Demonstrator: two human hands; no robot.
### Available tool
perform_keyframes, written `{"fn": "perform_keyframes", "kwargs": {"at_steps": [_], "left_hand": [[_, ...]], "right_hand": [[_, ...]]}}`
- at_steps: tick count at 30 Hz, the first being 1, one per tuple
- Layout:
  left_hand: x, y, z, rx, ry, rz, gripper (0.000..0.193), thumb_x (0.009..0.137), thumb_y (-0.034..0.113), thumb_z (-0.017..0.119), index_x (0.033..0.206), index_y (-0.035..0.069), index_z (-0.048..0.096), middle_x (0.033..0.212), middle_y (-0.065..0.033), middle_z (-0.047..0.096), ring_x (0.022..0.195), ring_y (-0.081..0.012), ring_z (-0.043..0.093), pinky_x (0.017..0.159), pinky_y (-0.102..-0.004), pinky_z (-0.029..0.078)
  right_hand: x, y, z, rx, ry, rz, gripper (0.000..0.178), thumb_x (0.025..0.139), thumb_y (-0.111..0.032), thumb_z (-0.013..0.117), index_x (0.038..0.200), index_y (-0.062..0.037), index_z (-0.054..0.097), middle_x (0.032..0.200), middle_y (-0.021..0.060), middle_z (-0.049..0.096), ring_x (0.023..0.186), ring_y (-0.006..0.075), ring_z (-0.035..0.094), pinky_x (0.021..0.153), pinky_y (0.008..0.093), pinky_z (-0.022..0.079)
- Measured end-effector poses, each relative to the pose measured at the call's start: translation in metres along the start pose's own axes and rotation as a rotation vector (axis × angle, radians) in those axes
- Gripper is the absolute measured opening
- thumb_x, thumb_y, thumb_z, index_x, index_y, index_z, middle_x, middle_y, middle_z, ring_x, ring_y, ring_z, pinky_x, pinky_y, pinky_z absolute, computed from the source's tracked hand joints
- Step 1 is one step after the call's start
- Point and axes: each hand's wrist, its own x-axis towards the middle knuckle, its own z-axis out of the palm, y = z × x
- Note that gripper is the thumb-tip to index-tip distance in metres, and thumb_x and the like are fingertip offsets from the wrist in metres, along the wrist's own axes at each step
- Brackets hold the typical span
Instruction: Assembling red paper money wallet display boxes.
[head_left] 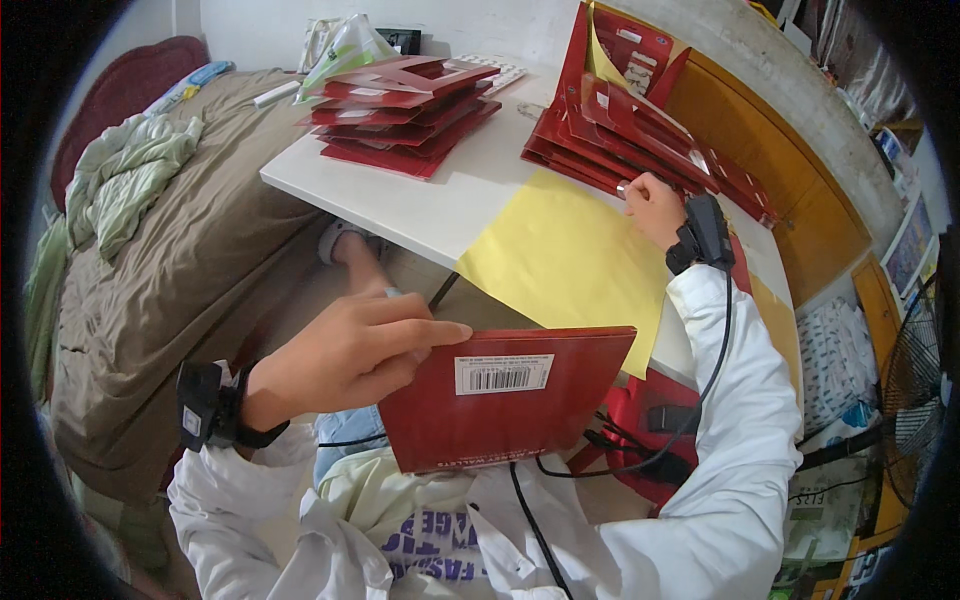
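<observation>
My left hand (350,360) grips the upper left edge of a flat red cardboard box (510,415) with a white barcode label, held tilted in front of my lap. Its fingertips lie along the top edge. Across the table, my right hand (655,210) is closed, fingers curled, at the near edge of a fanned pile of red cardboard packages (600,140). Whatever its fingertips pinch is too small to make out. A yellow sheet (565,255) lies flat on the table beneath and beside that hand.
Another stack of red cardboard packages with cut-out windows (395,125) stands on the far left of the white table (450,205). Behind it sits a green-and-white plastic bag (345,50). A bed (200,260) is on the left; a fan (915,400) stands at the right. Black cables cross my lap.
</observation>
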Motion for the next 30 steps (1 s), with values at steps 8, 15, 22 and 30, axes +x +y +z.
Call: {"fn": "perform_keyframes", "kwargs": {"at_steps": [8,15,22,30], "left_hand": [[0.011,0.009,-0.001,0.140,-0.073,0.020,0.043,0.074,0.003,0.060,0.117,0.003,0.058,0.074,-0.0094,0.047,0.063,-0.0261,0.050,0.057,-0.0368,0.040],[0.012,0.028,0.013,0.243,0.110,0.099,0.042,0.072,0.011,0.068,0.113,0.005,0.061,0.070,-0.0062,0.046,0.058,-0.0240,0.048,0.053,-0.0358,0.039],[0.009,0.040,0.013,0.421,0.238,0.089,0.038,0.069,0.011,0.065,0.106,0.009,0.063,0.069,-0.0012,0.045,0.056,-0.0162,0.048,0.050,-0.0304,0.036],[0.010,0.048,0.012,0.549,0.303,0.130,0.035,0.072,0.012,0.065,0.107,0.008,0.064,0.067,0.0014,0.044,0.055,-0.0115,0.046,0.048,-0.0272,0.033]], "right_hand": [[-0.083,-0.133,-0.041,0.035,0.216,-0.617,0.009,0.083,-0.002,0.060,0.091,0.0013,0.060,0.087,0.0098,0.060,0.077,0.0181,0.060,0.073,0.0274,0.048],[-0.155,-0.166,-0.021,-0.281,0.111,-1.159,0.026,0.067,-0.010,0.061,0.091,-0.0002,0.061,0.087,0.0078,0.059,0.082,0.0237,0.062,0.075,0.0426,0.054],[-0.163,-0.178,-0.027,-0.384,0.194,-1.147,0.025,0.068,-0.010,0.061,0.091,-0.0004,0.062,0.087,0.0084,0.060,0.083,0.0229,0.062,0.076,0.0414,0.054],[-0.163,-0.181,-0.030,-0.498,0.259,-1.182,0.022,0.069,-0.011,0.061,0.089,-0.0015,0.063,0.088,0.0084,0.061,0.084,0.0224,0.062,0.078,0.0412,0.053]]}}
